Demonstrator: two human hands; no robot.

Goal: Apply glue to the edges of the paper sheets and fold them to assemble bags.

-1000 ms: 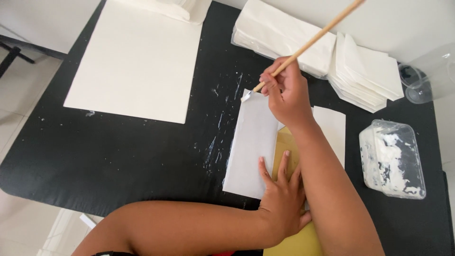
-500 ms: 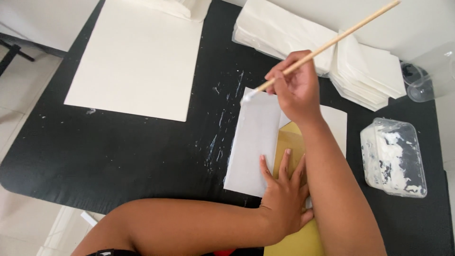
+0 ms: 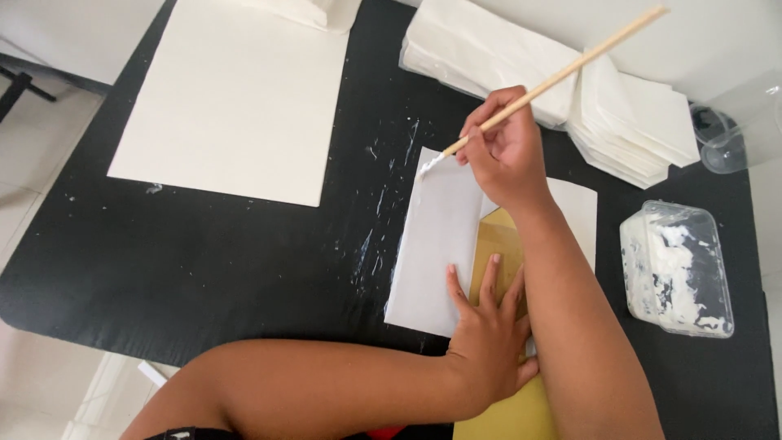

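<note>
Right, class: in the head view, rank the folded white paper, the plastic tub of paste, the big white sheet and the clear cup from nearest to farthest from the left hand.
1. Folded white paper: under the left hand's fingertips.
2. Plastic tub: off to the right.
3. Big white sheet: up and to the left.
4. Clear cup: far top right corner.

The right hand (image 3: 507, 155) grips a wooden-handled brush (image 3: 546, 85), its white-coated tip touching the top left corner of a folded white paper (image 3: 436, 236) on the black table (image 3: 204, 261). The left hand (image 3: 489, 330) lies flat, fingers spread, across the paper and the yellow sheet (image 3: 497, 244) beneath it. A clear tub of white paste (image 3: 674, 269) stands to the right, apart from both hands.
</note>
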